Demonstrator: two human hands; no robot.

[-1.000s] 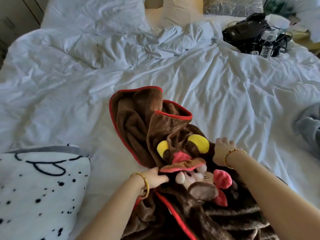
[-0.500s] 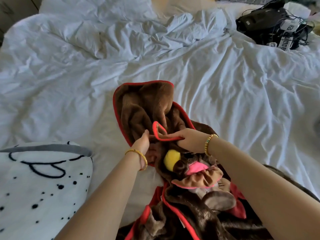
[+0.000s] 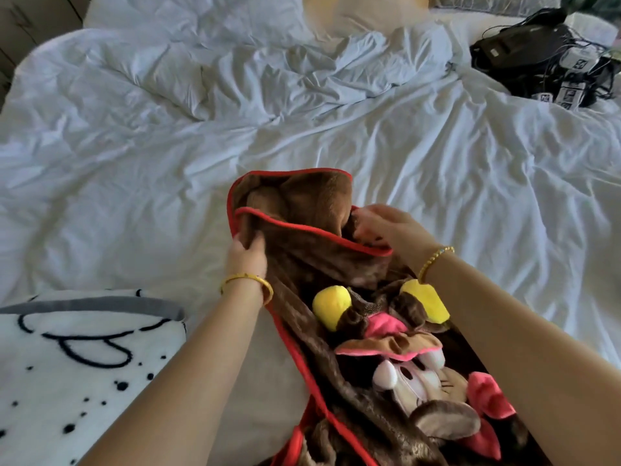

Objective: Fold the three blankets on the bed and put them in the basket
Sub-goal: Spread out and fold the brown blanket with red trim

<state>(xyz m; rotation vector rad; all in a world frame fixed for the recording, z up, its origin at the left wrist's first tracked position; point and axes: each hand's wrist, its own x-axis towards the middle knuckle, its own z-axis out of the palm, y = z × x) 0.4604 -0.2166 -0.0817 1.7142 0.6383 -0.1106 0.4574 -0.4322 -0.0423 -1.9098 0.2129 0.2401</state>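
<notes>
- The brown plush blanket [image 3: 322, 260] with its red trim lies bunched on the bed [image 3: 134, 156], running from the middle of the view down to the near edge.
- A fold of its red-edged hem is lifted up at the far end, stretched between the two hands.
- The left hand [image 3: 247, 255] grips the left side of that fold, fingers curled over the red edge and into the brown pile.
- The right hand [image 3: 383, 227] pinches the right side of the fold, fingertips tucked into the fabric just above the hem.
- Each wrist wears a gold bracelet [image 3: 247, 280].
- Sewn into the blanket nearer the person sits a plush cartoon mouse face [image 3: 416, 381], with yellow pom-poms [image 3: 331, 302], a pink bow and rounded brown ears; it lies between the two forearms.
- To the left, at the near edge of the bed, rests a white fleece blanket [image 3: 77, 371] with black spots, black line drawing and a grey border, apart from the brown one.
- The bed's white duvet is heavily creased, heaped up toward the head end.
- A cream pillow [image 3: 366, 11] shows at the top of the view.
- Far right on the bed, a black device with tangled cables [image 3: 537, 58] and small tagged boxes lies well away from the blankets.
</notes>
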